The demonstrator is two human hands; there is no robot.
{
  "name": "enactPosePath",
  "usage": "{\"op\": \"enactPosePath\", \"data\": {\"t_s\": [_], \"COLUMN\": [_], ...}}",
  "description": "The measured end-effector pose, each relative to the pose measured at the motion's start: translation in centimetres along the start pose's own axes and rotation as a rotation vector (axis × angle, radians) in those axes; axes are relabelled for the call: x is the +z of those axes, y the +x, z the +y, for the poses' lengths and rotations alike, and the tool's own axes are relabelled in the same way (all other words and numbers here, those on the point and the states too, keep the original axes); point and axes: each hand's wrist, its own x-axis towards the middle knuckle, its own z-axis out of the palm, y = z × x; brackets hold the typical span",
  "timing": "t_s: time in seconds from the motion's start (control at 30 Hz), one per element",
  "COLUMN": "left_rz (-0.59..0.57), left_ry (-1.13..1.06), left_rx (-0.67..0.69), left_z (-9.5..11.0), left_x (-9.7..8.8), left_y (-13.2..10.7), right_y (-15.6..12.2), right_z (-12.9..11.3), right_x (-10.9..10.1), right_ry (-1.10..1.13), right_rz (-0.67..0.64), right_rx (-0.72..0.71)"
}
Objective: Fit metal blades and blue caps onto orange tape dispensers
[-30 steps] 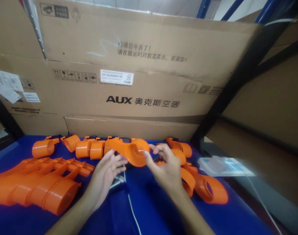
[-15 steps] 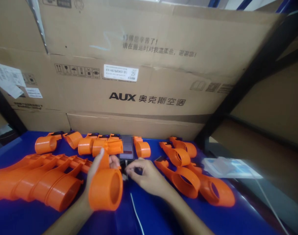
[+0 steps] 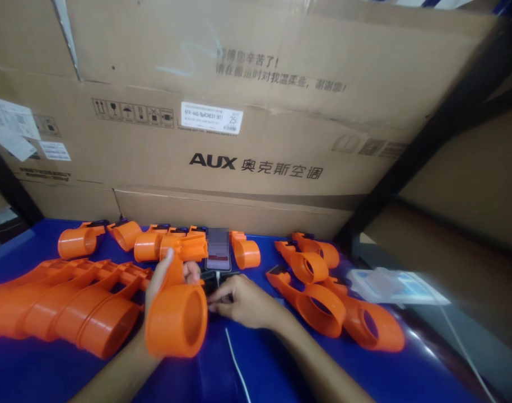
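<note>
My left hand (image 3: 156,288) is wrapped round the arm of an orange plastic ring-shaped part (image 3: 172,322). The round open end of that part faces right and toward me. Just right of the held part, my right hand (image 3: 245,302) has its thumb and fingers pinched together beside a dark piece (image 3: 209,280) near the part's far end. What lies between those fingertips is too small and dark to make out. Behind the hands a phone (image 3: 218,254) leans upright with a white plug at its lower edge.
Nested orange parts (image 3: 108,327) lie at left on the blue table (image 3: 260,369). More single ones with black ends line the back, and several (image 3: 321,308) sit at right. A white cable (image 3: 237,364) runs toward me. A large cardboard box (image 3: 256,134) stands behind; a plastic-wrapped packet (image 3: 390,285) lies far right.
My left hand and the orange part have shifted slightly left. My right hand has moved a little left and down, its fingertips now closer to the held part. The view has tilted slightly.
</note>
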Motion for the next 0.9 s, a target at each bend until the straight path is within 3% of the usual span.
{"op": "enactPosePath", "data": {"t_s": [0.2, 0.37, 0.6, 0.73, 0.9], "left_rz": [-0.052, -0.023, 0.032, 0.089, 0.082], "left_ry": [-0.032, -0.024, 0.263, 0.472, 0.557], "left_rx": [-0.014, -0.019, 0.004, 0.101, 0.117], "left_z": [-0.2, -0.2, -1.2, -2.0, -2.5], "left_x": [0.0, -0.3, 0.4, 0.8, 1.5], "left_y": [0.2, 0.7, 0.9, 1.1, 0.7], "right_y": [0.2, -0.1, -2.0, -3.0, -3.3], "right_z": [-0.4, -1.3, -1.5, -1.4, -1.5], "right_x": [0.0, -0.7, -3.6, -4.6, -4.8], "right_ry": [-0.017, -0.019, 0.062, 0.304, 0.592], "right_rz": [0.009, 0.075, 0.269, 0.371, 0.620], "right_rx": [0.011, 0.019, 0.023, 0.039, 0.037]}}
